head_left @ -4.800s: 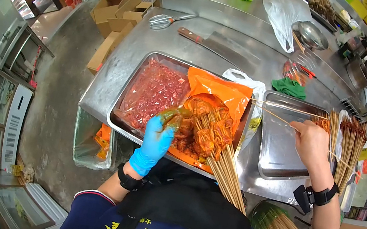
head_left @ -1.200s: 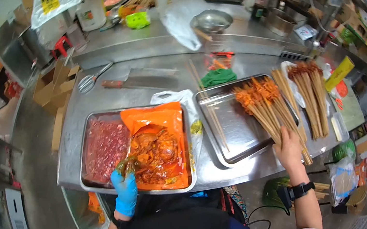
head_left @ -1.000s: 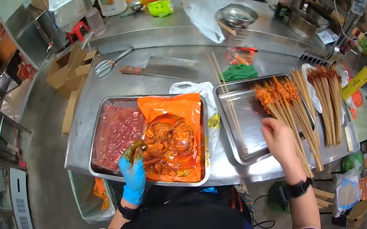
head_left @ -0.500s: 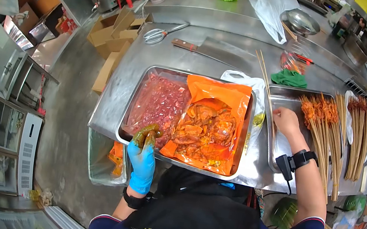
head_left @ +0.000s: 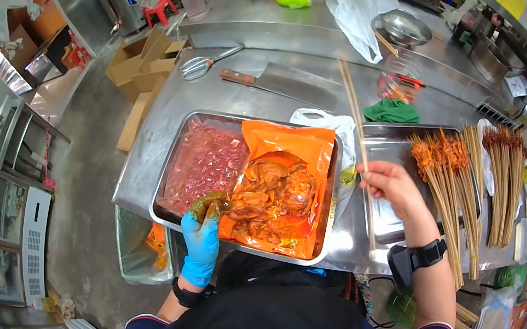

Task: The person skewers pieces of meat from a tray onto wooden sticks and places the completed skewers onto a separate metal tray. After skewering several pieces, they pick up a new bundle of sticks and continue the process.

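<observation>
R hand (head_left: 390,187) has fingers closed around bare skewers (head_left: 355,118), over the tray (head_left: 170,155) w/ the orange bag. L gloved hand (head_left: 200,241) pinches a marinated meat piece (head_left: 209,203) at its near edge. I think it is best to single out one skewer and point the tip away from the glove.

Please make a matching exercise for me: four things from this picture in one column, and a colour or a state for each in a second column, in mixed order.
1. left hand
2. right hand
3. cleaver
4. cloth

a. green
b. holds bare skewers
c. has a brown handle
d. wears a blue glove

Pairs: 1-d, 2-b, 3-c, 4-a.
</observation>
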Available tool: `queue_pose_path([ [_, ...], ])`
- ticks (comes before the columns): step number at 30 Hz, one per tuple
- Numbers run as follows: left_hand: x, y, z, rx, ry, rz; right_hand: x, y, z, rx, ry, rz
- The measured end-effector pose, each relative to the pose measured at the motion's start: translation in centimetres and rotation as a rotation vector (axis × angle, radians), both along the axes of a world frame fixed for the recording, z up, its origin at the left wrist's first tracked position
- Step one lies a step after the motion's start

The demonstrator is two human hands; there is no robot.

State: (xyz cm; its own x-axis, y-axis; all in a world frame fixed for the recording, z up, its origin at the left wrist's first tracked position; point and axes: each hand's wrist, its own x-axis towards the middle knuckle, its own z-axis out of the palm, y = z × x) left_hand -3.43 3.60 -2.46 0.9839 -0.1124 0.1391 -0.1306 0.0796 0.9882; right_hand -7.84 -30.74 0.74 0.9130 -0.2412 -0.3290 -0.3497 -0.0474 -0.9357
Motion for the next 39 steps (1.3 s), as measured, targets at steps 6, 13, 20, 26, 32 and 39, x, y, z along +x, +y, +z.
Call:
queue_pose_path([
  [6, 0.3, -1.2, -0.6, 0.0, -0.12, -0.076, -1.6, 2.6, -1.0, 0.457, 0.083, 0.067],
  [13, 0.3, -0.7, 0.2, 0.07, -0.045, -0.008, -3.0, 3.4, -1.2, 0.49, 0.087, 0.017],
  [20, 0.6, 0.1, 0.1, 0.006, -0.005, 0.058, -11.3, -0.2, -0.6, 0.126, 0.286, -0.149],
  [26, 1.4, -1.3, -1.2, 0.005, -0.004, -0.074, -12.0, -1.4, -1.7, -0.273, 0.366, -0.054],
  [32, 1.4, -3.0, -2.5, 0.115, -0.025, -0.257, -9.1, -1.8, -2.0, -0.483, 0.5, -0.076],
  [39, 1.5, -3.5, -2.9, 0.129, -0.082, -0.413, -14.4, -0.3, -0.2, -0.9, 0.195, -0.417],
])
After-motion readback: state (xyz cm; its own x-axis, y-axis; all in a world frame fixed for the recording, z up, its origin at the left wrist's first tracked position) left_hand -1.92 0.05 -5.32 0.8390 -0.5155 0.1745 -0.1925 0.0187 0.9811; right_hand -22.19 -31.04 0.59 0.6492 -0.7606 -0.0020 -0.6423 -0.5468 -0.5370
